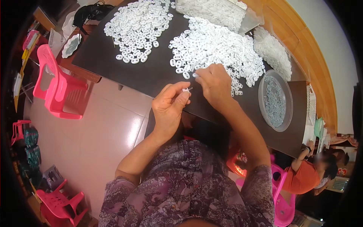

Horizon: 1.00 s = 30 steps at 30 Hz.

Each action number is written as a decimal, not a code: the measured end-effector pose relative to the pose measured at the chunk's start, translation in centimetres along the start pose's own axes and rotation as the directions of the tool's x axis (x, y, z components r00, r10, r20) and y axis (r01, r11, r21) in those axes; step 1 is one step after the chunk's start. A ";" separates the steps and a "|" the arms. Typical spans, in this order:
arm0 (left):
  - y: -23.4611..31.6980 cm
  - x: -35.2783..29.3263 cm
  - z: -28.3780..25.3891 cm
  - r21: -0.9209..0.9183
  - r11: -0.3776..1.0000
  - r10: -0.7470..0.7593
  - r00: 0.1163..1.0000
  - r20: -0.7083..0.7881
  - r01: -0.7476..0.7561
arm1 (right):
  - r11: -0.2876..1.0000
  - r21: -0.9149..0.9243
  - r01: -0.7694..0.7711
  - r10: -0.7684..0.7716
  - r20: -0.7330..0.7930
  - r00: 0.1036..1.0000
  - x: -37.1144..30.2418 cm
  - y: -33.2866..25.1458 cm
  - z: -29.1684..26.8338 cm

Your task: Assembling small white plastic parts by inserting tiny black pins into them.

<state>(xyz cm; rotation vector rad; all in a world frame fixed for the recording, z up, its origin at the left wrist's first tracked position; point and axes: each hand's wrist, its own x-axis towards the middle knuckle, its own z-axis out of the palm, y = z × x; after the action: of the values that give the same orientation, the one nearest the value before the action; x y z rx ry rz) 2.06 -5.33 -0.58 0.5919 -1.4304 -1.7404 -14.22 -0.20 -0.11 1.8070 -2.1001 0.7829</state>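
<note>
My left hand [168, 108] is closed in a pinch at the table's near edge. Between its thumb and fingertips sits a small white plastic part [185, 90] with a thin metal screw [190, 88] sticking out of it. To its right, my right hand [215, 85] is bent over the tabletop, fingertips closed on a white oval two-hole piece [195, 75]. Just beyond lies a big heap of small white plastic parts [219, 45]. A second pile of white oval two-hole pieces [138, 28] spreads over the table's far left.
A round clear tub [261, 99] of screws stands on the dark table [151, 77] at right. Behind the heap are a bin [211, 11] and a bag [273, 51] of white parts. Pink chairs [60, 89] stand at left; a person in orange [302, 176] is at lower right.
</note>
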 end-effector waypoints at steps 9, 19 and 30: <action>-0.2 0.4 0.2 -0.022 0.999 -0.034 0.999 0.021 0.035 | 0.998 0.066 0.006 -0.004 -0.023 1.000 -1.1 0.2 -0.7; 0.2 0.6 1.0 -0.102 0.981 -0.161 0.985 0.055 0.166 | 0.470 0.701 -0.536 0.398 0.375 0.838 -2.4 -1.2 -3.6; 0.8 0.0 2.1 -0.086 0.978 -0.176 0.974 0.146 0.189 | 0.286 0.803 -0.522 0.381 0.405 0.831 -2.9 -1.3 -4.8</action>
<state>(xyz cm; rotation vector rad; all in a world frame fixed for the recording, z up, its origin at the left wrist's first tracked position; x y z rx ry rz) 0.65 -4.13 0.69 0.5744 -1.4097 -2.0196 -13.09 4.75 2.58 1.5610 -2.5496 2.4294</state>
